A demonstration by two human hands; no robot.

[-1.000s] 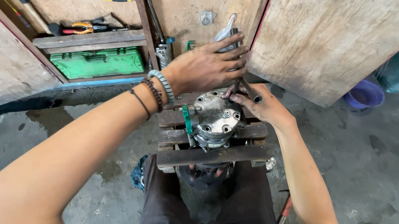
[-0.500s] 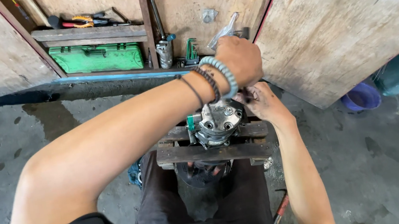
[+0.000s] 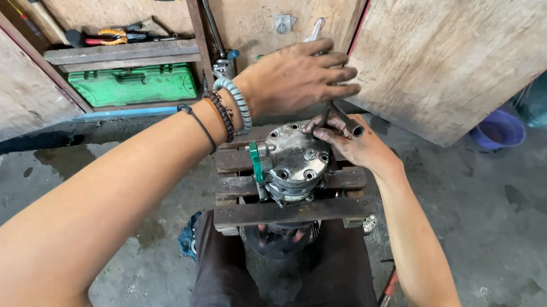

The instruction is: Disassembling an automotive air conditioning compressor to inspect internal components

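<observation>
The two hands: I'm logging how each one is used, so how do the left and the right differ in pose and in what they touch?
The left hand is raised, palm down, closed over the top of a dark metal tool; the right hand sits lower, fingers at the tool's lower end, against the round metal part. The left wrist wears bead bracelets; the right wrist is bare. Both are grimy and touch the same tool.

A rough repair workshop

I see a stained concrete floor, plywood walls, a shelf with pliers, a green tool case, and a greasy metal engine part on a slatted wooden stand.
</observation>
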